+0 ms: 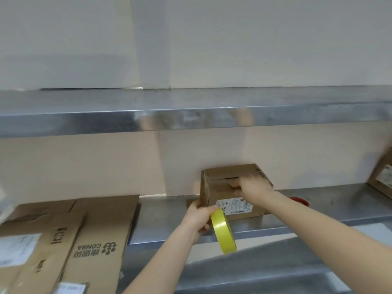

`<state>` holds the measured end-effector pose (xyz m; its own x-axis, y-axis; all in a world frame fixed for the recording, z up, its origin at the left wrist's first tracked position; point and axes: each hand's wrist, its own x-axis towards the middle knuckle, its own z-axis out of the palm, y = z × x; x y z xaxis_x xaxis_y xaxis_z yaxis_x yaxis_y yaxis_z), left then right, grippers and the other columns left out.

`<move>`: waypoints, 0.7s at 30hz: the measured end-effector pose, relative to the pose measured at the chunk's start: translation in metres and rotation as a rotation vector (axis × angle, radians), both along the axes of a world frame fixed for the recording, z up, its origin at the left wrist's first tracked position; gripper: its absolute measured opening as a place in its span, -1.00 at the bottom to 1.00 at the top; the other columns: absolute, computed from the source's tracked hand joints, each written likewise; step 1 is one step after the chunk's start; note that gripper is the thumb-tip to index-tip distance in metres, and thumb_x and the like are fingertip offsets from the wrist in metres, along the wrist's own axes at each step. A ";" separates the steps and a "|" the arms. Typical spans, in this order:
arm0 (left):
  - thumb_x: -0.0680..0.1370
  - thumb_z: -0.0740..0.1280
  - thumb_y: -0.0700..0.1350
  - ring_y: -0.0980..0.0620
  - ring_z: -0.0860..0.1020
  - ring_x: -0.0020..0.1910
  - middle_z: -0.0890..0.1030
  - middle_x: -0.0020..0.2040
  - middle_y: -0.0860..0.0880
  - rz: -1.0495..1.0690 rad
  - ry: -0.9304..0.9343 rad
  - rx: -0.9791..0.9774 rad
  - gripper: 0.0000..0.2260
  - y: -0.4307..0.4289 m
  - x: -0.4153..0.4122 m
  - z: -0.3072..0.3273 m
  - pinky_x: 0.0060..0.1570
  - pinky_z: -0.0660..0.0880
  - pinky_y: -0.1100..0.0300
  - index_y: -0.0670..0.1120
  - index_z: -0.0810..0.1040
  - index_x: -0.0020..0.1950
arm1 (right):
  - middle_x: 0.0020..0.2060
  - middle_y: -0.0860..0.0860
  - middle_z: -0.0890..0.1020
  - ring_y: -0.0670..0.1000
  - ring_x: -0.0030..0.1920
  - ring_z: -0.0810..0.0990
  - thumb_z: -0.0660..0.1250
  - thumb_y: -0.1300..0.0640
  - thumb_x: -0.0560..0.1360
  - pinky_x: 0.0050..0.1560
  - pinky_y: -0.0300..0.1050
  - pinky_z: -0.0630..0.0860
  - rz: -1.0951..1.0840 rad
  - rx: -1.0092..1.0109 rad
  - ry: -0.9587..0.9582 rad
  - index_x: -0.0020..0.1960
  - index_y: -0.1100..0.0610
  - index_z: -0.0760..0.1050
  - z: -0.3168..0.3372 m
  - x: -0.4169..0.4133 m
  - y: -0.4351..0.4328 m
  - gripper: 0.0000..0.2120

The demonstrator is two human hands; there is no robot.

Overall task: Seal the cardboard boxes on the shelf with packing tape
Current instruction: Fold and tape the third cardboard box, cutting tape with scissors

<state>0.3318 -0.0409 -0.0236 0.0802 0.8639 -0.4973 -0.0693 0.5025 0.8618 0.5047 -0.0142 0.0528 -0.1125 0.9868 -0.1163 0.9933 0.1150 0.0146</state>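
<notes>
Left hand [199,217]: fingers curled round a roll of yellow tape [223,232], holding it on edge, just at the near left corner of a small box [220,172]. Whether the tape's end is stuck to the cardboard cannot be told.

Right hand [252,187]: reaches over the box from the right, fingers bent and gripping the top flap at the dark seam. Picture is blurred here.

The box stands on a steel shelf [165,217], its back against the pale wall. White shipping label [235,205] on its near face, partly behind the right wrist.

Far side of the right forearm: something red [301,201] on the shelf, mostly hidden.

Left: flattened cartons [101,240] with dark print, lying flat over the shelf edge. Right edge: another carton [381,177], tilted. Above: a second steel shelf [191,115].
</notes>
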 end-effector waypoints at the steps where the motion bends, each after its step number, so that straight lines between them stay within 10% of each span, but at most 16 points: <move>1: 0.51 0.41 -0.16 0.10 0.38 -0.43 0.62 -0.15 -0.08 0.009 -0.012 0.000 -0.58 -0.001 0.000 0.002 -0.56 0.26 0.32 -0.07 0.40 0.33 | 0.23 0.07 0.55 0.14 0.23 0.52 0.26 0.01 0.58 0.11 -0.07 0.48 0.009 0.013 -0.007 0.31 -0.10 0.49 -0.001 0.000 0.000 -0.69; 7: 0.54 0.39 -0.08 -0.05 0.60 -0.13 0.61 0.06 -0.18 0.090 -0.070 0.037 -0.58 -0.005 0.004 0.003 -0.07 0.58 0.02 -0.15 0.27 0.28 | 0.17 0.07 0.59 0.15 0.18 0.55 0.23 0.00 0.58 0.04 -0.08 0.48 0.032 0.064 -0.076 0.30 -0.09 0.49 -0.005 -0.002 -0.002 -0.71; 13: 0.42 0.50 0.06 -0.01 0.59 -0.20 0.62 0.03 -0.17 0.039 -0.054 0.018 -0.52 -0.014 0.005 0.006 -0.28 0.54 0.17 -0.14 0.38 0.16 | 0.14 0.08 0.60 0.15 0.15 0.56 0.22 0.03 0.59 -0.01 -0.10 0.47 0.051 0.064 -0.100 0.29 -0.07 0.49 -0.006 -0.003 0.000 -0.71; 21: 0.25 0.55 0.18 -0.03 0.64 -0.01 0.67 -0.05 -0.06 0.089 0.061 0.181 -0.24 -0.016 0.013 -0.003 0.09 0.56 -0.04 0.12 0.21 0.31 | 0.15 0.07 0.61 0.16 0.17 0.55 0.23 0.01 0.59 0.03 -0.09 0.48 0.065 0.075 -0.085 0.26 -0.07 0.50 -0.007 0.000 0.002 -0.74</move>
